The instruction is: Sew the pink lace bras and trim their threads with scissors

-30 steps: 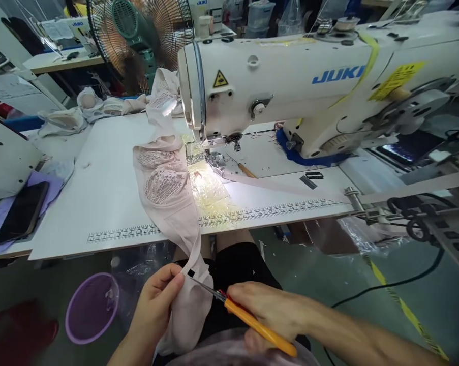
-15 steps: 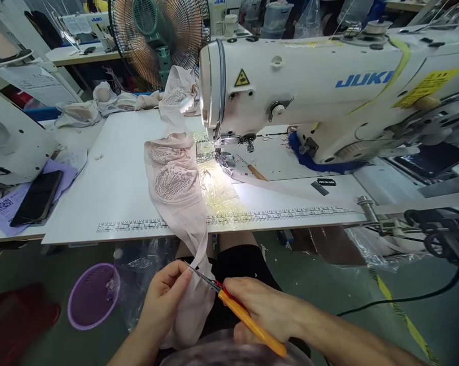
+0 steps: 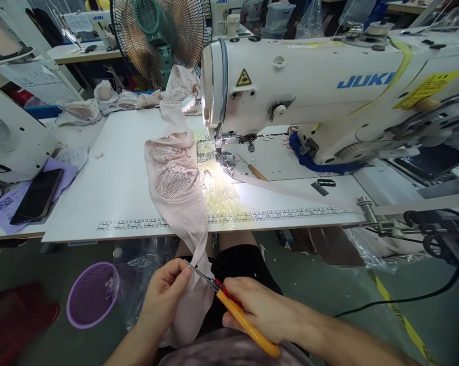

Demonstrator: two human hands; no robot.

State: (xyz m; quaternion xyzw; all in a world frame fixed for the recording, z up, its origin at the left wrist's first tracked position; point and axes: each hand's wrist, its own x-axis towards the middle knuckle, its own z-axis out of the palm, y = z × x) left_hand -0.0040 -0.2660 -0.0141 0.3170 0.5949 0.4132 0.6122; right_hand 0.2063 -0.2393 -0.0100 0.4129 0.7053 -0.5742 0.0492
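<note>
A pale pink lace bra [image 3: 176,178] lies partly on the sewing table, its lower part hanging over the front edge into my lap. My left hand [image 3: 166,292] is closed, thumb and forefinger pinching the edge of the bra's narrow band. In my right hand [image 3: 255,307] is a pair of scissors [image 3: 248,328] with an orange handle, a red part near the pivot and metal blades. The blades point up and left, their tips at the fabric beside my left fingertips. My palm hides part of the scissors.
A white sewing machine [image 3: 309,86] stands over the table [image 3: 115,173], a strip of pale tape running right from its needle area. A wooden-handled tool [image 3: 256,172] and dark blades [image 3: 320,188] lie there. Left are a phone [image 3: 37,195] and, on the floor, a purple basket [image 3: 74,317].
The scissors' handle end has shifted slightly left, and the fingers of my right hand have moved a little on it. My left hand keeps its pinch on the bra.
</note>
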